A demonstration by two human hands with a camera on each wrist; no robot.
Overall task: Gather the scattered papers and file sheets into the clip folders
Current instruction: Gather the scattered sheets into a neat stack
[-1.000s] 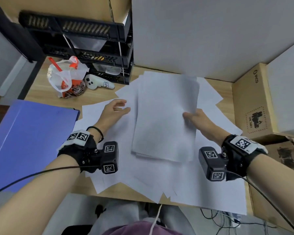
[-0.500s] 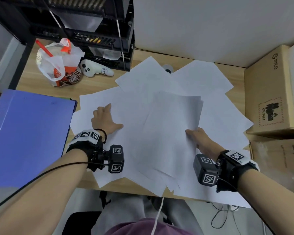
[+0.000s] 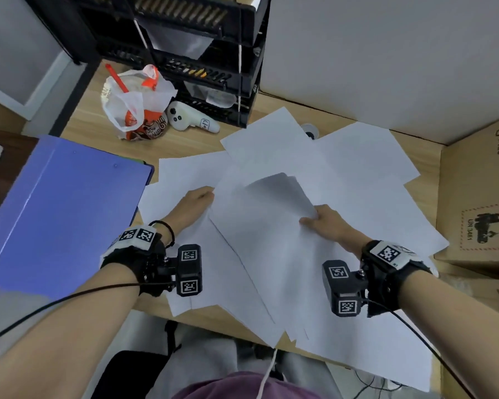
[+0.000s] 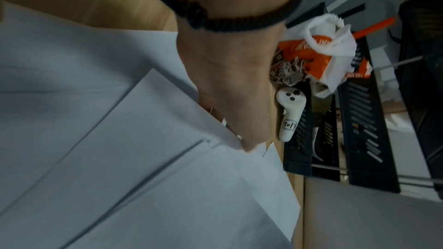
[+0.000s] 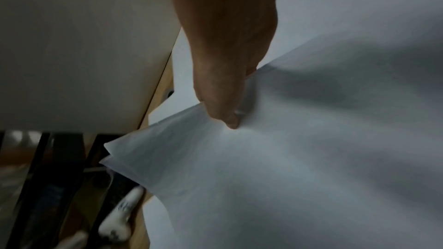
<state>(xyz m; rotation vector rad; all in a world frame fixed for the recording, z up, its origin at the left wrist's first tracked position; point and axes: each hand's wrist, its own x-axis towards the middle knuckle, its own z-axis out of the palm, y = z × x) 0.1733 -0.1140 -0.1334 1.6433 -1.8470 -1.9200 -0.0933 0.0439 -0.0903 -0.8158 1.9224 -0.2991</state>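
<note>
Several white sheets point(image 3: 366, 168) lie scattered over the wooden desk point(image 3: 185, 145). A gathered stack of sheets point(image 3: 271, 231) is held low over them, its far corner curling up. My right hand point(image 3: 323, 223) pinches the stack's right edge, thumb point(image 5: 223, 105) on top of the stack point(image 5: 263, 177). My left hand point(image 3: 190, 205) is at the stack's left edge with its fingers hidden among the sheets; in the left wrist view the left hand point(image 4: 230, 92) has its thumb against the paper edge point(image 4: 167, 111). A closed blue clip folder point(image 3: 64, 214) lies to the left.
A plastic bag with a drink cup point(image 3: 136, 110) and a white controller point(image 3: 190, 119) sit at the back left before black stacked trays point(image 3: 185, 47). Cardboard boxes point(image 3: 478, 205) stand on the right. Sheets overhang the desk's front edge point(image 3: 213, 318).
My left hand has left the loose sheets, where it lay flat, and moved right to the stack's left edge. The stack has come lower and its far corner now curls.
</note>
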